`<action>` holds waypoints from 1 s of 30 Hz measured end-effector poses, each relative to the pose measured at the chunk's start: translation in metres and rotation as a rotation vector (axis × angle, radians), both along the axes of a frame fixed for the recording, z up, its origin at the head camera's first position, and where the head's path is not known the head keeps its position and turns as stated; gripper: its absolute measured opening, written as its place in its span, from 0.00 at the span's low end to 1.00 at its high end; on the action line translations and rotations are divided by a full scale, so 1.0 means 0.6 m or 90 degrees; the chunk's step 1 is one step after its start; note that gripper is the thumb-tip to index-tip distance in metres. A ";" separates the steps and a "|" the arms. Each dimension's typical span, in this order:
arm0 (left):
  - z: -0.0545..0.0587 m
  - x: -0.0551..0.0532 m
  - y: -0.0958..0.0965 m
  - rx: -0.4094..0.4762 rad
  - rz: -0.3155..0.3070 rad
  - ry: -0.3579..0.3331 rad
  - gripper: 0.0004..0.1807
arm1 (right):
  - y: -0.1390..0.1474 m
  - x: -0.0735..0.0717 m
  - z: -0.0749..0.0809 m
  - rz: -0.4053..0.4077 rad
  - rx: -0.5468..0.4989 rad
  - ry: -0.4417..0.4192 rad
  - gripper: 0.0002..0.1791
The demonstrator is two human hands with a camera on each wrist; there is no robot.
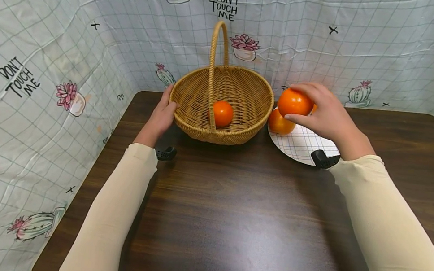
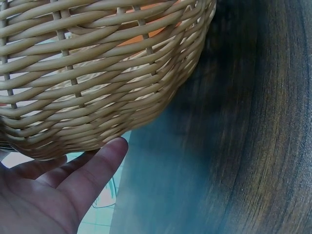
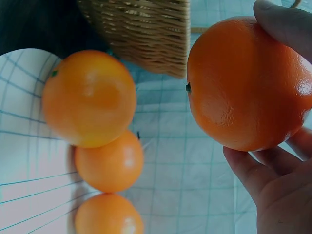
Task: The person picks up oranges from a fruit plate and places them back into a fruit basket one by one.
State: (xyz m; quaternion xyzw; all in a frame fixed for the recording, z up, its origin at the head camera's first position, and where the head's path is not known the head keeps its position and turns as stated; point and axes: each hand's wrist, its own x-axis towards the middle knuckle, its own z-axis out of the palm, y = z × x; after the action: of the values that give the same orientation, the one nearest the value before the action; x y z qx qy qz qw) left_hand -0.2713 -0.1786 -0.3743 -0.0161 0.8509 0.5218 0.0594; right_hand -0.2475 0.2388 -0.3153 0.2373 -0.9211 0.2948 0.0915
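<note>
A wicker basket (image 1: 244, 82) with a tall arched handle stands at the back of the table, with one orange (image 1: 223, 113) lying inside. My left hand (image 1: 161, 113) grips its left rim; in the left wrist view the thumb (image 2: 97, 170) lies along the woven side. To the right of the basket, my right hand (image 1: 325, 112) holds another orange (image 3: 243, 85) between thumb and fingers, raised above a plate (image 1: 301, 148) with a grid pattern. Several oranges are on that plate, the nearest orange (image 3: 89, 99) at its left edge; the hand partly hides the others in the head view.
The dark wooden table (image 1: 231, 218) stretches toward me. A white grid-patterned cloth (image 1: 294, 36) with cactus drawings hangs behind it and along the sides. Black wrist cameras sit below both hands.
</note>
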 end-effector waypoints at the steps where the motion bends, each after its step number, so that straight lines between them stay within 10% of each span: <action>1: 0.000 0.000 0.000 -0.002 0.001 -0.001 0.37 | -0.003 -0.002 0.003 0.000 0.001 -0.002 0.37; 30: 0.006 -0.003 0.000 -0.004 0.003 -0.024 0.35 | -0.074 -0.047 0.023 0.055 0.029 0.005 0.36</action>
State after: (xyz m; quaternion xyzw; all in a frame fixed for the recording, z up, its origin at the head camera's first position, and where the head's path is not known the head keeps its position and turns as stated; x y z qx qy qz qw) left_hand -0.2729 -0.1785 -0.3706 -0.0280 0.8512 0.5188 0.0741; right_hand -0.2754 0.1945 -0.3018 0.2797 -0.9163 0.2763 0.0766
